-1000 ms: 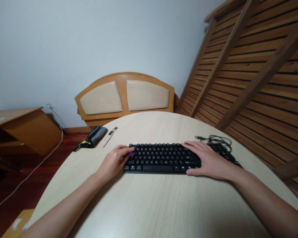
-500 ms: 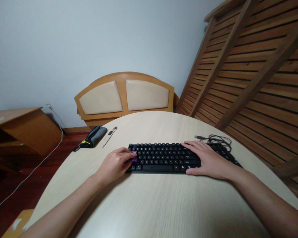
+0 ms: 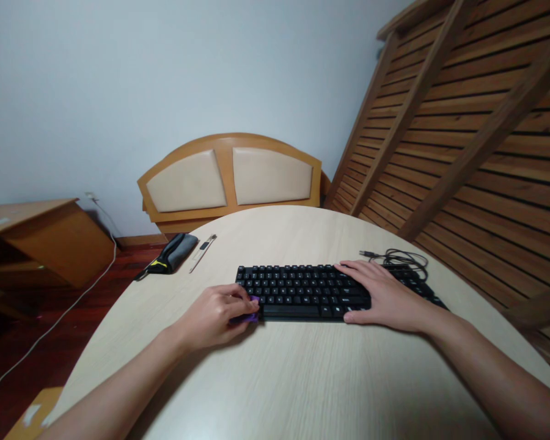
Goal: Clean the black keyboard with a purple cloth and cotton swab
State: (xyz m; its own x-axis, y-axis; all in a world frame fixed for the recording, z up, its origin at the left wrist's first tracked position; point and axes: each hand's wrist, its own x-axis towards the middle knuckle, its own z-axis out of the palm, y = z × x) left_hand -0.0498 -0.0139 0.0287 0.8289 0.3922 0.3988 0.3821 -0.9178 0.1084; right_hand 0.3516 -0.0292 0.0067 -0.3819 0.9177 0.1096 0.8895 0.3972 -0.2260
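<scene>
A black keyboard [image 3: 297,293] lies across the round table. At its lower left corner, my left hand [image 3: 222,311] pinches a small purple cloth [image 3: 253,310] against the keys; most of the cloth is hidden under my fingers. My right hand [image 3: 380,296] lies spread over the right part of the keyboard, thumb at the front edge and fingers reaching to the back edge. Behind that hand a coiled black cable [image 3: 406,260] rests partly on the keyboard, with its plug [image 3: 369,253] on the table.
On the pale table [image 3: 302,373], a grey and black pouch [image 3: 176,252] with yellow trim sits at the left edge. Beside it lies a thin flat tool [image 3: 203,252]. A headboard [image 3: 229,177] stands behind the table, and slatted wood [image 3: 440,134] leans at the right.
My left hand has moved toward me and slightly right with the purple cloth, down to the keyboard's front left corner. My right hand has stayed in place.
</scene>
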